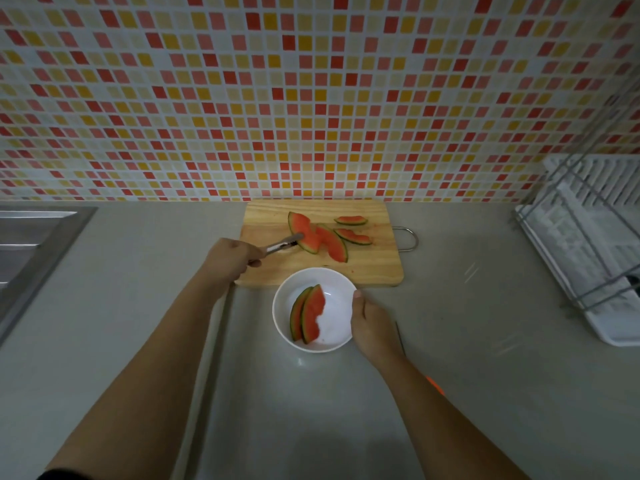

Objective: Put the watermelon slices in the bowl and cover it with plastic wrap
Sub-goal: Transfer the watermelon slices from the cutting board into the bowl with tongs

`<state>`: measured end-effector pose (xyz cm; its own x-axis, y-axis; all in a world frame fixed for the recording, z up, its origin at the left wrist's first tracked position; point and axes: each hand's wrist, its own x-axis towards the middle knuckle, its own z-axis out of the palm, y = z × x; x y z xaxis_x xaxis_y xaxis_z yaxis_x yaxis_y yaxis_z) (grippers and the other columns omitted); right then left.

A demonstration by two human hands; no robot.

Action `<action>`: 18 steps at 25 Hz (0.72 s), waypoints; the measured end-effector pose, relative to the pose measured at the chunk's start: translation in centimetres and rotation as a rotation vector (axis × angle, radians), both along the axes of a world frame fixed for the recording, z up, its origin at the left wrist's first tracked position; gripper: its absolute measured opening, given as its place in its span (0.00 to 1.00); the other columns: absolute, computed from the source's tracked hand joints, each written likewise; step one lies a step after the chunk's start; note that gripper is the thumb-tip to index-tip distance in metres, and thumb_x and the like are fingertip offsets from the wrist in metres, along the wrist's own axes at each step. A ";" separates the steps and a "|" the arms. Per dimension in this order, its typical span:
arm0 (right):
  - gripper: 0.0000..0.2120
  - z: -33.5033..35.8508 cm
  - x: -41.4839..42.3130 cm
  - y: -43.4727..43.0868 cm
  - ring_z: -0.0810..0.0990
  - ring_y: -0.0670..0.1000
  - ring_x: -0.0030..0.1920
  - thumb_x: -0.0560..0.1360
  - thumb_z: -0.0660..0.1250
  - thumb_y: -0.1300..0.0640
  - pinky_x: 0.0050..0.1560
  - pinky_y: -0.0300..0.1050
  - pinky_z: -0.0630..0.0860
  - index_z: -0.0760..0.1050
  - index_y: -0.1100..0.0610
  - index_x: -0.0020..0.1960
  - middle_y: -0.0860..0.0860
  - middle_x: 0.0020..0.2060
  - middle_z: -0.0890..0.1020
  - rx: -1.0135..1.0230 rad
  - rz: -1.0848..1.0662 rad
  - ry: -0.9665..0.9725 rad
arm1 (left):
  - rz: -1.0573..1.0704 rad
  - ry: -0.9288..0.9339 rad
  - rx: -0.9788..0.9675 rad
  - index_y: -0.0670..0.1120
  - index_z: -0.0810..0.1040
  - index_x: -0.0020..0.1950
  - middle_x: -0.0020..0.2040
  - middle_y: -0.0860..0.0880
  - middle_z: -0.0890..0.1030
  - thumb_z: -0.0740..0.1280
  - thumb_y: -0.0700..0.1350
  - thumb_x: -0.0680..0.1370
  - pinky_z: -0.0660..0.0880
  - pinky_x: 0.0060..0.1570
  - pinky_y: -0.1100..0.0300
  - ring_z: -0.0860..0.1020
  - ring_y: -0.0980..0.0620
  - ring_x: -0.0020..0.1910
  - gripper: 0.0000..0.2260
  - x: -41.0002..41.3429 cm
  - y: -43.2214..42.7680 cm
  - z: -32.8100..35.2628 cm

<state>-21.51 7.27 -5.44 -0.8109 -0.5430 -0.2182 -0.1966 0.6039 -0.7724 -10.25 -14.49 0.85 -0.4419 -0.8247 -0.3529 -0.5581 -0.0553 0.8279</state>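
Note:
A white bowl [337,308] stands on the counter in front of a wooden cutting board [270,216]. Two watermelon slices [309,318] lie in the bowl. Several more watermelon slices [330,242] lie on the board. My left hand [230,258] grips metal tongs [282,245], whose tips close on the leftmost slice [304,228] on the board. My right hand [369,322] holds the bowl's right rim, thumb on the edge.
A steel sink [31,244] sits at the far left. A white dish rack [588,244] with wire frame stands at the right. The tiled wall runs just behind the board. Something orange [434,384] shows beside my right forearm.

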 end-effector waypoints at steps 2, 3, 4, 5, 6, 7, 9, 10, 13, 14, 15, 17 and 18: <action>0.27 0.0 0.2 0.1 0.76 0.55 0.41 0.81 0.47 0.48 0.39 0.42 0.63 0.77 0.64 0.40 0.59 0.41 0.81 -0.010 -0.010 0.000 | -0.175 -0.005 -0.043 0.45 0.85 0.33 0.24 0.51 0.78 0.71 0.43 0.71 0.62 0.24 0.64 0.67 0.55 0.22 0.07 2.1 -0.1 2.5; 0.27 0.0 0.2 0.1 0.78 0.56 0.43 0.81 0.47 0.48 0.39 0.41 0.63 0.77 0.64 0.40 0.60 0.42 0.82 -0.020 -0.021 -0.006 | -0.280 -0.063 -0.057 0.46 0.84 0.30 0.22 0.52 0.77 0.71 0.44 0.71 0.63 0.23 0.65 0.68 0.57 0.20 0.09 2.9 0.3 3.7; 0.26 0.0 0.2 0.1 0.79 0.58 0.47 0.81 0.47 0.48 0.40 0.41 0.63 0.77 0.63 0.41 0.61 0.45 0.82 -0.031 -0.031 -0.016 | -0.371 -0.144 -0.089 0.46 0.85 0.30 0.22 0.52 0.78 0.71 0.44 0.70 0.65 0.24 0.66 0.70 0.59 0.20 0.09 3.4 1.0 4.6; 0.26 -0.1 0.2 0.1 0.79 0.58 0.50 0.81 0.48 0.48 0.41 0.40 0.63 0.77 0.62 0.42 0.62 0.47 0.82 -0.041 -0.042 -0.029 | -0.452 -0.237 -0.143 0.46 0.85 0.32 0.24 0.51 0.81 0.71 0.45 0.70 0.68 0.27 0.65 0.74 0.60 0.22 0.08 3.4 1.8 5.1; 0.26 -0.1 0.2 0.0 0.79 0.59 0.53 0.81 0.48 0.48 0.44 0.39 0.64 0.78 0.62 0.45 0.62 0.50 0.82 -0.046 -0.054 -0.040 | -0.526 -0.326 -0.214 0.45 0.86 0.35 0.28 0.50 0.83 0.70 0.45 0.70 0.71 0.31 0.63 0.77 0.60 0.27 0.08 2.9 2.8 5.2; 0.26 -0.2 0.2 0.0 0.78 0.59 0.55 0.81 0.48 0.48 0.46 0.39 0.64 0.79 0.63 0.49 0.62 0.52 0.81 -0.047 -0.066 -0.052 | -0.595 -0.412 -0.290 0.43 0.86 0.38 0.33 0.49 0.84 0.69 0.46 0.71 0.73 0.36 0.60 0.79 0.57 0.34 0.09 2.1 4.1 4.9; 0.26 -0.4 0.1 -0.1 0.77 0.59 0.56 0.81 0.48 0.47 0.47 0.39 0.64 0.78 0.64 0.51 0.62 0.54 0.81 -0.045 -0.070 -0.069 | -0.688 -0.556 -0.421 0.39 0.83 0.43 0.41 0.45 0.83 0.67 0.49 0.73 0.73 0.39 0.57 0.79 0.48 0.41 0.13 0.6 6.8 3.7; 0.26 -0.6 0.1 -0.1 0.78 0.59 0.55 0.81 0.48 0.47 0.47 0.40 0.65 0.78 0.63 0.51 0.62 0.53 0.81 -0.044 -0.066 -0.071 | -0.698 -0.596 -0.470 0.39 0.82 0.46 0.42 0.44 0.81 0.66 0.50 0.73 0.71 0.38 0.57 0.77 0.47 0.41 0.14 0.1 7.9 3.0; 0.26 -0.7 0.2 0.0 0.79 0.59 0.52 0.80 0.48 0.47 0.45 0.40 0.65 0.78 0.63 0.47 0.62 0.50 0.82 -0.055 -0.058 -0.061 | -0.670 -0.647 -0.572 0.40 0.79 0.48 0.42 0.45 0.78 0.64 0.50 0.74 0.68 0.35 0.59 0.75 0.46 0.40 0.13 0.0 9.0 2.8; 0.26 -0.7 0.2 0.0 0.79 0.60 0.52 0.81 0.48 0.48 0.44 0.40 0.65 0.78 0.64 0.46 0.63 0.49 0.82 -0.063 -0.050 -0.049 | -0.655 -0.651 -0.615 0.40 0.79 0.47 0.43 0.44 0.79 0.64 0.50 0.74 0.68 0.36 0.58 0.75 0.45 0.41 0.13 0.2 8.9 2.9; 0.26 -0.7 0.2 -0.1 0.79 0.61 0.51 0.81 0.48 0.49 0.43 0.41 0.65 0.78 0.66 0.45 0.64 0.48 0.82 -0.068 -0.043 -0.039 | -0.636 -0.647 -0.657 0.41 0.79 0.47 0.45 0.44 0.80 0.64 0.51 0.74 0.68 0.37 0.57 0.76 0.44 0.41 0.14 0.3 8.8 3.1; 0.26 -0.5 0.2 -0.2 0.79 0.62 0.51 0.81 0.48 0.49 0.43 0.42 0.65 0.78 0.67 0.45 0.65 0.48 0.82 -0.083 -0.040 -0.028 | -0.619 -0.607 -0.698 0.42 0.81 0.49 0.47 0.43 0.82 0.62 0.51 0.74 0.70 0.38 0.57 0.78 0.44 0.44 0.15 0.2 9.0 2.9; 0.26 -0.5 0.2 -0.3 0.79 0.62 0.52 0.81 0.48 0.49 0.43 0.42 0.66 0.78 0.66 0.46 0.65 0.49 0.81 -0.085 -0.043 -0.024 | -0.634 -0.588 -0.699 0.43 0.82 0.51 0.48 0.43 0.83 0.62 0.50 0.75 0.70 0.39 0.57 0.79 0.43 0.46 0.15 -0.1 9.5 2.6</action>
<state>-21.34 7.01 -5.93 -0.8288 -0.5255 -0.1923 -0.1527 0.5430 -0.8257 -10.35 -4.97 3.45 -0.7704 -0.6082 -0.1912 -0.6359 0.7545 0.1625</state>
